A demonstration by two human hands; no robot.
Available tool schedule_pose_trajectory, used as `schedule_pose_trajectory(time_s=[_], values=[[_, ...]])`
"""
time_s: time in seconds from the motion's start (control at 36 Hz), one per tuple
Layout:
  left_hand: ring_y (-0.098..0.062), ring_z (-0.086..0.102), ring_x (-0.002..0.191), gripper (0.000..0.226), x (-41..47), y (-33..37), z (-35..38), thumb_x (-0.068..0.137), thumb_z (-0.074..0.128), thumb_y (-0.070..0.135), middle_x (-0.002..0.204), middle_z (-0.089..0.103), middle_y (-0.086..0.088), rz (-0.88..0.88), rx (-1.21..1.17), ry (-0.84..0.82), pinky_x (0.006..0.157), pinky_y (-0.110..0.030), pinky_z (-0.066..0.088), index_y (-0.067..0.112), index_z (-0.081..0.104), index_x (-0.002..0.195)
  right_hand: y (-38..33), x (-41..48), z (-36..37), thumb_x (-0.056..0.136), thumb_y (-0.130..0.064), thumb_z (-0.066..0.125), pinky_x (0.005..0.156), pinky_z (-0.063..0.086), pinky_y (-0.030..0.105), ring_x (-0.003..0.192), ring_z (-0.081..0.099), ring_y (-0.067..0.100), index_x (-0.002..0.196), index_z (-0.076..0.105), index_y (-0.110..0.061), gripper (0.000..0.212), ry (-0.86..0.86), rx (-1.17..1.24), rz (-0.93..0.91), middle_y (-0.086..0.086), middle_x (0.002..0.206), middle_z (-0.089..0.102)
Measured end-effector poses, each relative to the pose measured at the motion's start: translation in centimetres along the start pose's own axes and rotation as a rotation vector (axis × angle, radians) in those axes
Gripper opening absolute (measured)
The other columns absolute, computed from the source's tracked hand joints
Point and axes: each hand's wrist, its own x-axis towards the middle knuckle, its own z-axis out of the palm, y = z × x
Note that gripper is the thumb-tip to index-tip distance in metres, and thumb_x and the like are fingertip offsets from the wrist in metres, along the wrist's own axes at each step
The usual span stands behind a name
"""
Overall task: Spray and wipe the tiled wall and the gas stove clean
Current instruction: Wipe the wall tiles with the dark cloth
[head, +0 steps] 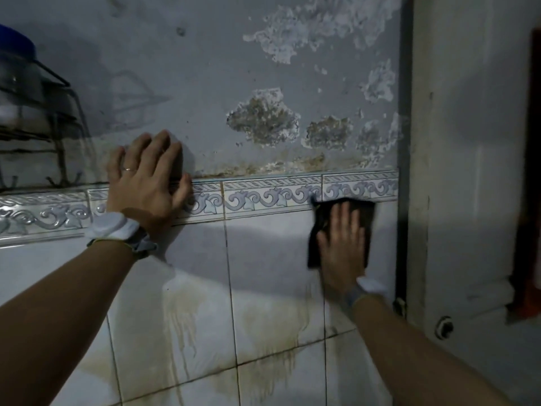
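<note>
Cloth (pixel 369 221), dark, lies pinned flat against the tiled wall (pixel 263 259) under our right hand (pixel 342 244), fingers straight, just below the patterned border strip (pixel 272 194). Our left hand (pixel 146 177) rests well apart from it, flat and spread across that strip, holding nothing. Brown run stains (pixel 181 312) mark the tiles below and between both hands.

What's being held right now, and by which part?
Right hand presses a dark rectangular cloth flat on the white tiled wall, palm over its middle; left hand holds nothing.

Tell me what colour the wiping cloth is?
Black. The cloth shows best in the head view, under the right hand.
</note>
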Motion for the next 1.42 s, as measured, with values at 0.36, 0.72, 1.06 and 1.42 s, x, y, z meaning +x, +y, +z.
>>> schedule_pose_trajectory(time_s=[0.36, 0.72, 1.06, 1.42], values=[[-0.028, 0.041, 0.139, 0.05, -0.3, 0.2, 0.0, 0.098, 0.044, 0.043, 0.151, 0.046, -0.004, -0.016, 0.002, 0.011, 0.111, -0.049, 0.028, 0.019, 0.05, 0.142, -8.5, 2.7, -0.5, 0.101, -0.047, 0.025, 0.121, 0.003, 0.05, 0.152, -0.002, 0.028, 0.158, 0.008, -0.021, 0.064, 0.125, 0.091, -0.127, 0.002, 0.165, 0.002], [-0.028, 0.043, 0.138, 0.048, -0.3, 0.0, 0.5, 0.098, 0.048, 0.042, 0.149, 0.048, -0.003, 0.012, 0.015, 0.059, 0.106, -0.049, 0.033, 0.021, 0.052, 0.14, 3.9, -2.5, 2.0, 0.1, -0.054, 0.012, 0.118, 0.016, 0.054, 0.151, 0.007, 0.028, 0.157, 0.011, -0.02, 0.066, 0.055, 0.118, 0.247, 0.005, 0.165, 0.009], [-0.026, 0.04, 0.139, 0.048, -0.4, 0.5, 0.3, 0.099, 0.045, 0.043, 0.151, 0.046, -0.001, -0.019, 0.01, 0.036, 0.106, -0.045, 0.03, 0.022, 0.049, 0.141, -2.1, 7.9, -1.9, 0.102, -0.047, 0.019, 0.12, 0.002, 0.054, 0.152, -0.004, 0.027, 0.158, 0.005, -0.023, 0.063, 0.169, 0.088, 0.017, -0.001, 0.166, 0.001], [-0.024, 0.04, 0.139, 0.047, -0.5, 0.2, 0.6, 0.097, 0.048, 0.041, 0.151, 0.046, 0.001, -0.009, -0.008, 0.064, 0.106, -0.046, 0.031, 0.023, 0.049, 0.141, 1.8, -3.1, 1.9, 0.099, -0.052, 0.024, 0.119, 0.008, 0.047, 0.152, 0.004, 0.024, 0.157, 0.004, -0.031, 0.064, 0.007, 0.022, -0.208, -0.003, 0.165, 0.006]])
